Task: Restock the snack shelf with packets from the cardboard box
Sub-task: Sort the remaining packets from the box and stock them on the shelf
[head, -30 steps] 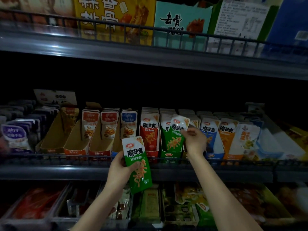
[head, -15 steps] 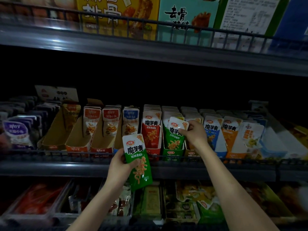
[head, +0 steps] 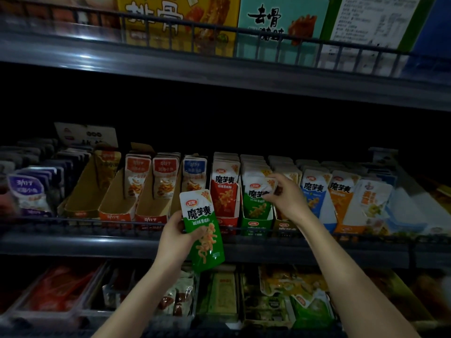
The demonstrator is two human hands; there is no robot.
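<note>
Dim snack shelf [head: 122, 242] | right hand [head: 289, 200] pinches green packet [head: 256, 203] into front-edge green tray [head: 256, 224] | left hand [head: 174, 241], fingers [head: 198, 232] curled, grips spare packet [head: 207, 250] | risk: crammed row may buckle it, toppling neighbours

Single head-worn wide-angle view, facing the snack shelf [head: 73, 242] straight on, close in, looking slightly downward

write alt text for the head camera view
A person's right hand pinches the top of a green packet at the front of its green display box, while the left hand holds a second green packet in front of the shelf.
</note>
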